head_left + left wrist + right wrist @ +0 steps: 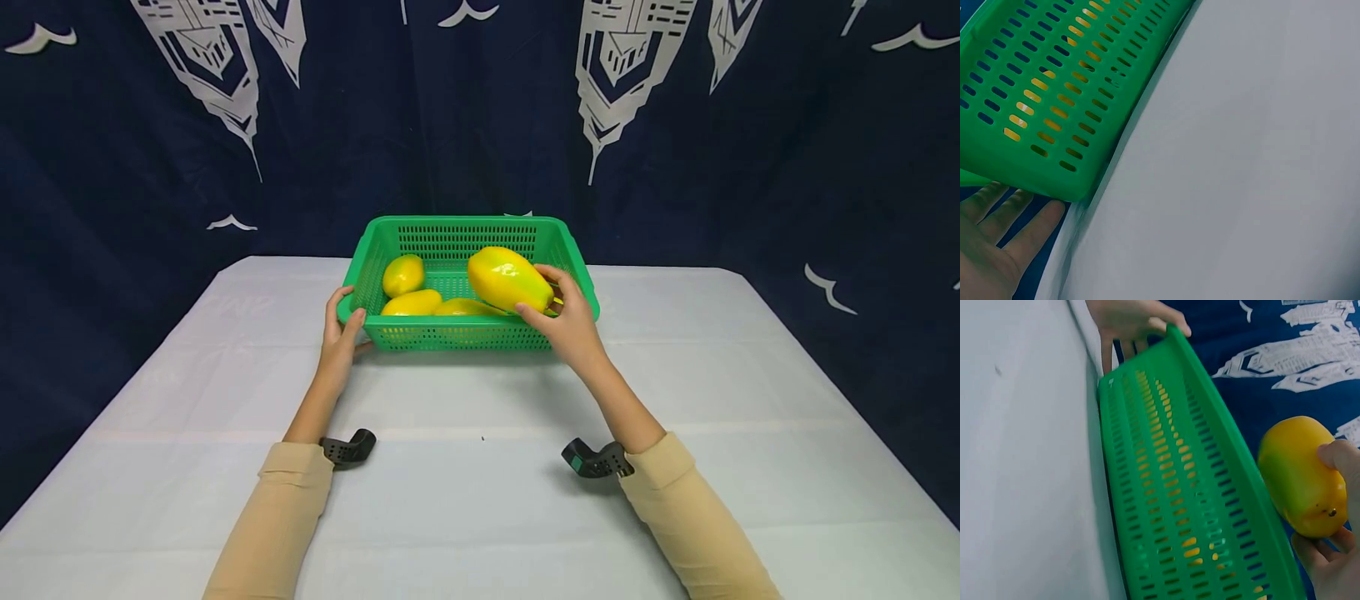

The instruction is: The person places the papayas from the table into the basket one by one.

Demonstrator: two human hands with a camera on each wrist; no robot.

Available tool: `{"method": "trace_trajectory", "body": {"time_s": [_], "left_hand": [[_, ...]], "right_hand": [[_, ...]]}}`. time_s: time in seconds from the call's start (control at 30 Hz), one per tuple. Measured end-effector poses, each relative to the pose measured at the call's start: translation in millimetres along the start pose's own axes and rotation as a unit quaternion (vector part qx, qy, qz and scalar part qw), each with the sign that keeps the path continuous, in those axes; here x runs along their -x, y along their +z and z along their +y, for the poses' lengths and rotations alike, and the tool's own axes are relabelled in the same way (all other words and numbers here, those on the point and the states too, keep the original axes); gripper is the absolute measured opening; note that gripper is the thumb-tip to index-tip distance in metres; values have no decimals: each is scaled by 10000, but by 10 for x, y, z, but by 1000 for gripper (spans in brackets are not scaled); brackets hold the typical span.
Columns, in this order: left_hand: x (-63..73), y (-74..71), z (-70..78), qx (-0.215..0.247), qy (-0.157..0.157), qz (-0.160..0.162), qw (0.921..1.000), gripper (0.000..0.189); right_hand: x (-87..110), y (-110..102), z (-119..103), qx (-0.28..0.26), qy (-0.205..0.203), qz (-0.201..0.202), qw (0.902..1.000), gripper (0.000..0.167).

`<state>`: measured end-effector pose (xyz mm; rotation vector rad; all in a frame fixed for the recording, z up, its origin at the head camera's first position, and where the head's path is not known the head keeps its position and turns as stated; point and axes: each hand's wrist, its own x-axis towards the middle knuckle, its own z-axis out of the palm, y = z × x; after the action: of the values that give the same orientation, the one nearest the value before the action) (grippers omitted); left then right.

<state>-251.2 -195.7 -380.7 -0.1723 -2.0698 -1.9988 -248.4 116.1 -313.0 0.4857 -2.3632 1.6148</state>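
Observation:
A green plastic basket (461, 333) with slotted walls stands at the far part of the table. At its left front corner my left hand (341, 340) grips the rim, thumb on top; in the left wrist view its fingers (1038, 231) touch the end wall. My right hand (564, 321) holds a large yellow papaya (506, 277), tinged green, by its narrow end above the right part of the basket. In the right wrist view the papaya (1300, 475) shows its stem end, with the thumb (1338, 456) on its side.
Inside the basket lie a round yellow fruit (403, 275) and two longer yellow fruits, one (412, 302) at the left and one (467, 307) partly behind the front rim. A white cloth covers the table (480, 500). Behind hangs a dark blue printed curtain (480, 125).

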Motion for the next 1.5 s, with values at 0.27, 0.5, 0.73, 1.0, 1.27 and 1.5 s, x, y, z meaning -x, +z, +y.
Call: {"method": "trace_trajectory", "body": {"time_s": [0.27,0.5,0.73,1.0,1.27,1.5], "left_hand": [[18,5,22,38,-39,-28,10000,51],[9,7,14,28,4,-37,10000,52],[1,0,-14,4,-44,22,10000,51],[-10,1,10,18,-75,3,10000,50],[73,49,191,70,-60,-31,10000,54],[95,64,222,69,-66,-46,9999,55]], "right_hand": [[-115,14,73,1108,103,-7,9938,60],[-137,50,89,2003,142,-153,9795,56],[-100,67,104,2619,85,-300,9646,45],[-11,14,133,1658,-75,89,9861,44],[-16,-179,146,588,-70,242,9980,41],[-45,-394,188,597,-55,731,9955,37]]}}
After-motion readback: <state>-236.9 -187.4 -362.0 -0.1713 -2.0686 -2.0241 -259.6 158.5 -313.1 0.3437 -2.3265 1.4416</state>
